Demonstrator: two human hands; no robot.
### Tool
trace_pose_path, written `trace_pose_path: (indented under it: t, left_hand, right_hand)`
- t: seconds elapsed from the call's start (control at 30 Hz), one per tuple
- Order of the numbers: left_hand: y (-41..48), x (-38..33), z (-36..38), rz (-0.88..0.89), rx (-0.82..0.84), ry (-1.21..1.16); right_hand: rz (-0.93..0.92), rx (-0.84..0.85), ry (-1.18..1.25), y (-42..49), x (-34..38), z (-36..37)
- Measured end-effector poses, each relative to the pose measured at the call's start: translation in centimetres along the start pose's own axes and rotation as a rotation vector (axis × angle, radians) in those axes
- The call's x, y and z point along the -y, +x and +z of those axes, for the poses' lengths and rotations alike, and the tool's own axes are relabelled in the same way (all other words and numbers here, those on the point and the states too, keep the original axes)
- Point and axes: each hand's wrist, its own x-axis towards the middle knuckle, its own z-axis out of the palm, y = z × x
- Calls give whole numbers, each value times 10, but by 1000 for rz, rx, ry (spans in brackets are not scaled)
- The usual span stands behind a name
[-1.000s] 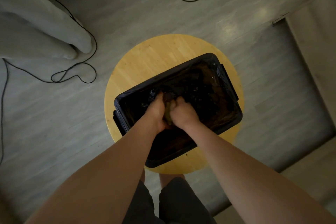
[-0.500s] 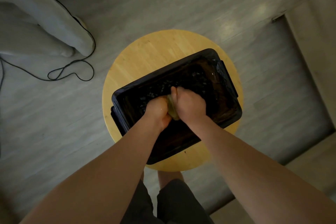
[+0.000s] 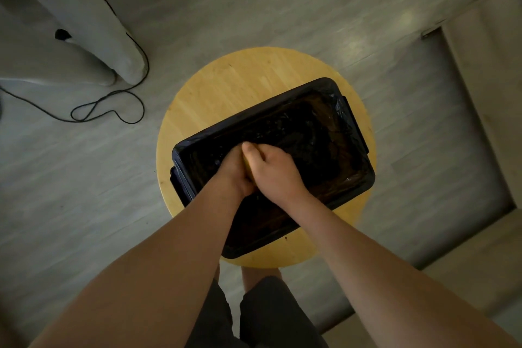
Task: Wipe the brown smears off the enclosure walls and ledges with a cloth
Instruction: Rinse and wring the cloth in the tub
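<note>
Left hand (image 3: 233, 174) and right hand (image 3: 275, 171), grip still clamped on cloth (image 3: 246, 167), right now overlapping left.

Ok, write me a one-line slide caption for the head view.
Left hand and right hand grip a yellowish cloth between them over a black tub on a round wooden stool.

Left hand (image 3: 234, 169) and right hand (image 3: 275, 171) bare. Forearms bare the whole visible length, from the grip back to the frame edge. Dark grey shorts (image 3: 271, 316) well below the grip, plain fabric, two leg parts with a gap between. Bare legs (image 3: 261, 274) show between shorts hem and grip.
</note>
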Motion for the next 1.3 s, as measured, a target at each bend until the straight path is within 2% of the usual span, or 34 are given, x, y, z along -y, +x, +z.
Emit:
trace_pose_path:
  t: [0.1, 0.23, 0.33, 0.43, 0.53, 0.63, 0.7, 0.77, 0.83, 0.97, 1.0, 1.1, 1.17, 1.27, 1.3]
  left_hand:
    - [0, 2, 1, 11, 7, -1]
    - [-14, -8, 13, 78, -15, 131]
    - [-21, -8, 21, 104, -47, 35]
    - [-11, -3, 16, 152, -54, 173]
    - [-13, -1, 6, 185, -185, 335]
    - [-5, 1, -5, 159, -351, 352]
    - [-3, 2, -6, 81, -349, 334]
    - [-8, 1, 2, -44, -247, 235]
    - [-7, -1, 5, -132, -136, 107]
    - [-10, -3, 0, -61, -28, -9]
    - [-10, -4, -2, -47, -17, -10]
    - [-15, -14, 3, 23, -55, 185]
    - [-17, -16, 9, 86, -76, 315]
    - [-19, -12, 21, 109, 9, 98]
    - [-23, -15, 26, 92, -20, 169]
  right_hand:
    - [-114, -4, -28, -14, 9, 0]
    - [-224, -236, -302, -1, -6, 6]
    - [-216, -329, -526, 15, -25, -3]
    - [-158, -306, -787, 29, -47, -13]
    - [130, -345, -686, 40, -55, -18]
    - [379, -305, -478, 43, -53, -14]
    - [467, -238, -387, 42, -49, -7]
    - [480, -141, -298, 40, -45, 0]
    - [388, -61, -206, 33, -38, 4]
    - [66, -46, -93, 2, -15, 5]
    - [-19, -69, -86, -8, -8, 4]
    - [-240, -168, -137, -23, 4, 3]
    - [-288, -225, -211, -20, 6, 3]
    - [-284, -372, -283, -6, 0, 3]
    - [-276, -415, -300, -1, -4, 3]
